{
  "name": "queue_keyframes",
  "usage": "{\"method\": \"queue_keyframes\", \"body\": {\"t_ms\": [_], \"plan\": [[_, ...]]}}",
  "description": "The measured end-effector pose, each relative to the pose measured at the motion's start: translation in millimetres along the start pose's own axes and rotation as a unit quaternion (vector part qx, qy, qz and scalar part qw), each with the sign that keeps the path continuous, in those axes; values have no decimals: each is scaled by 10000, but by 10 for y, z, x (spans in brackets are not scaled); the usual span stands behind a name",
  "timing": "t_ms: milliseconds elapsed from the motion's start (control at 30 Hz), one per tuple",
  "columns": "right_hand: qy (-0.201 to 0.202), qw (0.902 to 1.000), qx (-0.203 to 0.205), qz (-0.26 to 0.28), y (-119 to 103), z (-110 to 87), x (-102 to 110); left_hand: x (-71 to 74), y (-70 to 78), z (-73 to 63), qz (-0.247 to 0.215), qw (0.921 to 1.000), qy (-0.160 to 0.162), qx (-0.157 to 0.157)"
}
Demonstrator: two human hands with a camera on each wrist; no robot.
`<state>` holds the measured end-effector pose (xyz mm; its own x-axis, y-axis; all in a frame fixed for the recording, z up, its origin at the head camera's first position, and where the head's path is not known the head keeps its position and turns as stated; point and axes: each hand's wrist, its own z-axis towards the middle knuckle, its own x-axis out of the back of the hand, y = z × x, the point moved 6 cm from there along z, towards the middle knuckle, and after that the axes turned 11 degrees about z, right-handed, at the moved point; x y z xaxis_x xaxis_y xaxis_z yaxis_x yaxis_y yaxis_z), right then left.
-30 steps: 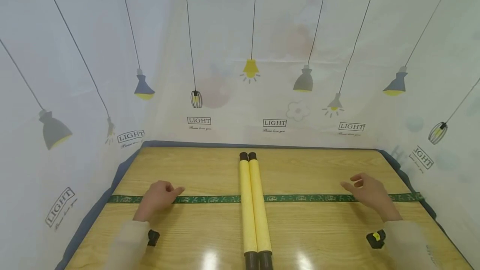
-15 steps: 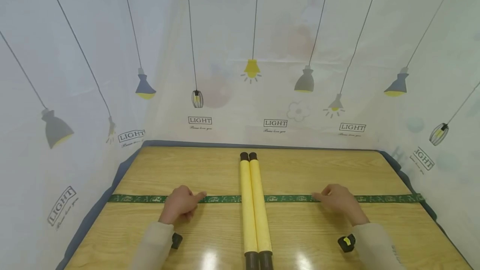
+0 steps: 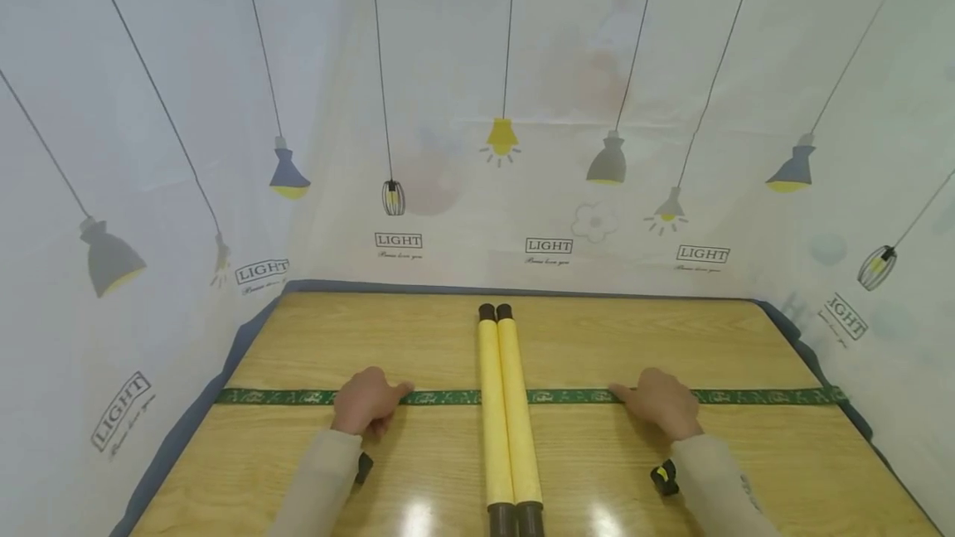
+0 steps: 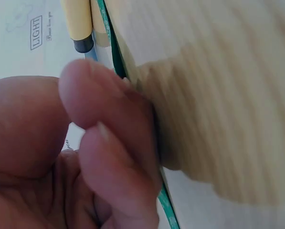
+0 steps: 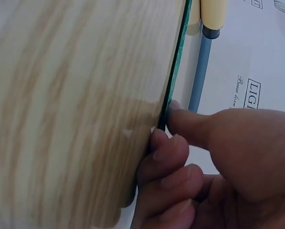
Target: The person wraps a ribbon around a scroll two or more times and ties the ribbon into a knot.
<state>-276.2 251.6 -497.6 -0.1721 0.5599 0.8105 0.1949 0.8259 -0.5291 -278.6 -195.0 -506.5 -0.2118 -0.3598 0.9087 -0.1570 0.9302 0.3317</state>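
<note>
A long green ribbon (image 3: 570, 396) with a pale printed pattern lies across the wooden table. It passes beneath a yellow scroll (image 3: 518, 421), rolled into two tight side-by-side rolls with dark brown ends. Left of the scroll, my left hand (image 3: 367, 400) pinches the ribbon, thumb pointing inward along it. On the other side, my right hand (image 3: 660, 401) grips the ribbon between thumb and curled fingers. In the right wrist view the thumb (image 5: 190, 126) meets the ribbon's edge. The left wrist view has the fingers hiding part of the ribbon (image 4: 114, 52).
The wood-grained table (image 3: 634, 338) reaches back to a white wall covering (image 3: 462, 65) printed with hanging lamps. Blue-grey edging (image 3: 239, 346) runs around the table's sides and back. A dark wrist camera (image 3: 664, 477) sits under the right sleeve.
Both hands have moved inward towards the scroll, the right one farther, and come down onto the ribbon, where they now pinch it. The scroll has stayed in place.
</note>
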Motion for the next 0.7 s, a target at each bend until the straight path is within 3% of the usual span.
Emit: {"method": "queue_keyframes", "body": {"t_ms": [367, 600, 700], "plan": [[7, 9980, 565, 279, -72, 79, -63, 1, 68, 23, -79, 10000, -5, -20], [599, 9857, 958, 1250, -82, 92, -49, 94, 151, 42, -98, 9973, 680, -259], [624, 9779, 986, 1733, -109, 103, -33, 160, 207, 31, -395, 9950, 844, -361]]}}
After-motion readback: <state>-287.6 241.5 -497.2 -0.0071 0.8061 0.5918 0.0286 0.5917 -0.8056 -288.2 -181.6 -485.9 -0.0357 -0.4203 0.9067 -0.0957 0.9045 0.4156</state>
